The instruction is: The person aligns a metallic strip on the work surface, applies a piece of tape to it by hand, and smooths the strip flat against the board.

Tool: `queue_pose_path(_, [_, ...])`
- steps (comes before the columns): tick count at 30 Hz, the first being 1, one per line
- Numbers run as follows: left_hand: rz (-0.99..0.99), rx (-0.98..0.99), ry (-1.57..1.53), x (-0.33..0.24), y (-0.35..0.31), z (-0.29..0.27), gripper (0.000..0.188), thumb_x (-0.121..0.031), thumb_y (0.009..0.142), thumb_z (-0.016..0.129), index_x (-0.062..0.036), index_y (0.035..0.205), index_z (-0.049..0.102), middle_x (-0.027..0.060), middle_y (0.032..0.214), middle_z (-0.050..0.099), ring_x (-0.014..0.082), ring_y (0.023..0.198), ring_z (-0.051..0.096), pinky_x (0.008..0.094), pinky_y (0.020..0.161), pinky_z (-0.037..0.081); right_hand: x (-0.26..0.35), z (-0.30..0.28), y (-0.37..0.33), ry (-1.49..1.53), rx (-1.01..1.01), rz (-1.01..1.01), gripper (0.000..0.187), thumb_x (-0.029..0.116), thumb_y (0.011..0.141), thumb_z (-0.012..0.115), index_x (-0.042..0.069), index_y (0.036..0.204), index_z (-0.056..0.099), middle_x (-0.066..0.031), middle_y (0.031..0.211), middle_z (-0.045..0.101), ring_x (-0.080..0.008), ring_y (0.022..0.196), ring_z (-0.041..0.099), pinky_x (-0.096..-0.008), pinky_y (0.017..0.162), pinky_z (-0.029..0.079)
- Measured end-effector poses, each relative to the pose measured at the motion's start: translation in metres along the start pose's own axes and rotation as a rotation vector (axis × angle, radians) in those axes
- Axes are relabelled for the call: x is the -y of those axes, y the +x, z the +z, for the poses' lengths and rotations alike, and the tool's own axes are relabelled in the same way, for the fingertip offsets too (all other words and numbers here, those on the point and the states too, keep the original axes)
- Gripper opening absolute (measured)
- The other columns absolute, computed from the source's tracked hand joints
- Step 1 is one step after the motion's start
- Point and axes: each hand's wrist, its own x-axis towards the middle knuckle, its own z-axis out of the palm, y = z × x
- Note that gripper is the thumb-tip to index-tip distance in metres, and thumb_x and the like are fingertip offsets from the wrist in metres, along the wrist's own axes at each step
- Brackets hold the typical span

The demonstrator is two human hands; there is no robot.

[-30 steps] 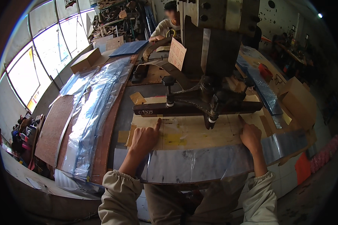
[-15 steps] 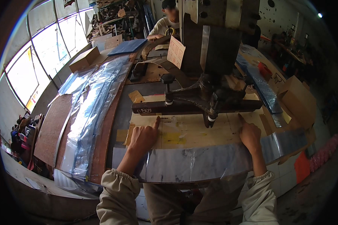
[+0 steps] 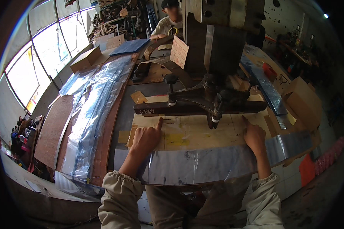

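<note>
My left hand [image 3: 145,138] rests on a pale yellowish board [image 3: 204,133], its index finger stretched forward to just below a long dark metal bar [image 3: 198,109]. On the board's right side lies my right hand [image 3: 254,135], index finger also extended toward the bar. The other fingers of both hands are curled, and I see nothing gripped in them. Thin lines and shiny patches cross the board between the hands; whether a clear film lies there, I cannot tell. A black bracket [image 3: 208,95] of a heavy press carries the bar. Beneath my wrists runs a grey-blue glossy sheet [image 3: 197,168].
Clear bluish plastic sheets [image 3: 97,114] cover the table on the left; more plastic [image 3: 269,89] lies on the right. An open cardboard box [image 3: 302,103] and an orange tape roll [image 3: 269,71] are at the right. Across the press sits another person [image 3: 166,24].
My hands keep the same place on the board, fingers still extended. The bar and bracket look practically unmoved. The person across has shifted only very slightly.
</note>
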Motion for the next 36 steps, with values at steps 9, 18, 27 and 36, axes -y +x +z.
queue_pose_path(9, [0.004, 0.017, -0.017, -0.0021, -0.0007, -0.0027, 0.052, -0.009, 0.084, 0.047, -0.0027, 0.135, 0.042, 0.0113, 0.063, 0.062, 0.0264, 0.06, 0.065, 0.0374, 0.057, 0.052, -0.0007, -0.0001, -0.0006, 0.014, 0.022, 0.008, 0.058, 0.009, 0.079, 0.055, 0.019, 0.136, 0.046, -0.0142, 0.068, 0.063, -0.0324, 0.067, 0.065, -0.0425, 0.064, 0.051])
queue_pose_path(18, [0.012, 0.004, -0.015, 0.0004, 0.0006, 0.002, 0.052, -0.009, 0.084, 0.047, -0.0034, 0.135, 0.043, 0.0107, 0.062, 0.062, 0.0257, 0.058, 0.065, 0.0373, 0.057, 0.052, 0.0015, -0.0019, 0.001, 0.008, 0.045, 0.024, 0.058, 0.009, 0.08, 0.055, 0.019, 0.136, 0.046, -0.0148, 0.07, 0.065, -0.0332, 0.069, 0.065, -0.0434, 0.066, 0.051])
queue_pose_path(27, [0.009, -0.01, -0.006, 0.0, -0.0005, 0.0007, 0.052, -0.01, 0.084, 0.048, -0.0039, 0.135, 0.044, 0.0107, 0.063, 0.062, 0.0257, 0.058, 0.065, 0.0372, 0.057, 0.052, -0.002, 0.0034, -0.0004, 0.016, -0.008, 0.004, 0.055, 0.011, 0.079, 0.056, 0.019, 0.134, 0.048, -0.0141, 0.066, 0.062, -0.0328, 0.066, 0.065, -0.043, 0.064, 0.051])
queue_pose_path(36, [0.008, 0.01, 0.0, -0.002, -0.001, -0.0019, 0.052, -0.008, 0.084, 0.048, -0.0038, 0.136, 0.042, 0.0109, 0.063, 0.063, 0.0258, 0.06, 0.066, 0.0365, 0.057, 0.052, -0.0016, 0.0024, -0.0014, 0.022, -0.008, 0.011, 0.055, 0.011, 0.079, 0.056, 0.019, 0.133, 0.049, -0.0138, 0.066, 0.063, -0.0327, 0.067, 0.065, -0.0433, 0.064, 0.051])
